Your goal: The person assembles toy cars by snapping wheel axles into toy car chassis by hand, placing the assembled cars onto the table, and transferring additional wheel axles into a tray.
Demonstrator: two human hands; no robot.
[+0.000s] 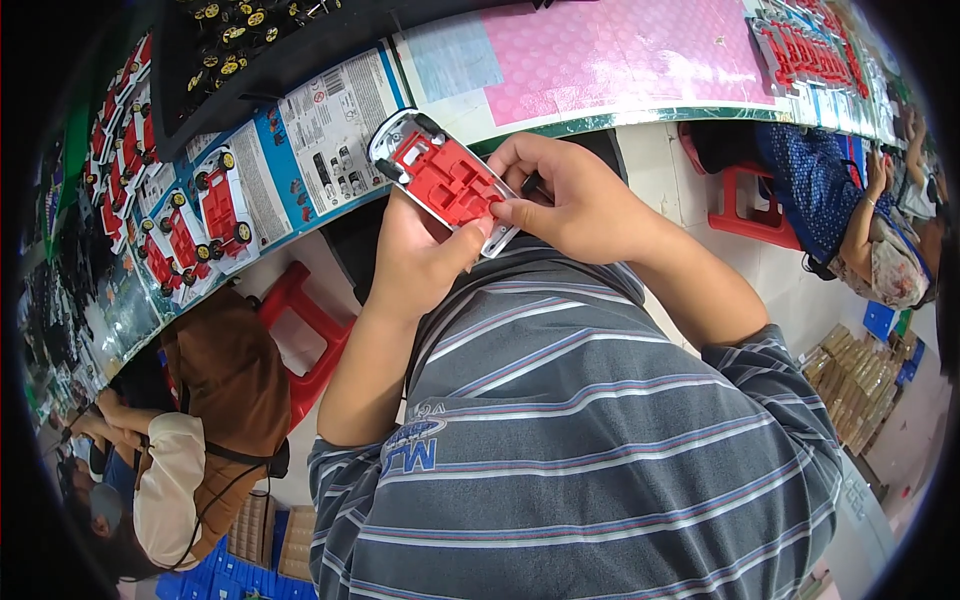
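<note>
Room opens over the pink sheet (640,50) beyond the held car (450,183); tray (300,74) and cars (222,208) block leftward, red parts (802,55) far right.
</note>
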